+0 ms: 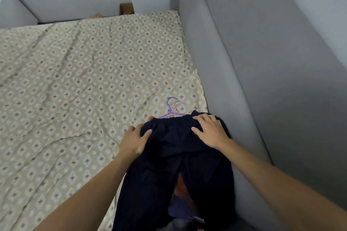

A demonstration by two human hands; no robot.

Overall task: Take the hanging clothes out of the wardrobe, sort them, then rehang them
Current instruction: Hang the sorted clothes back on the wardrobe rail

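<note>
Dark navy trousers (174, 165) lie on the patterned bedsheet (75, 80) beside the grey wall (244, 62). Left hand (134, 139) grips the waistband's left edge; right hand (210, 130) presses flat, fingers spread, on its right. Purple hanger (170, 108) protrudes just beyond the waistband.

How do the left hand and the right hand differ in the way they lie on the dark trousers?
The left hand curls round the left edge of the dark trousers at the waistband; the right hand lies flat on top, fingers spread. The left hand partly touches the patterned sheet; the right does not. Both sit at the waistband.
</note>
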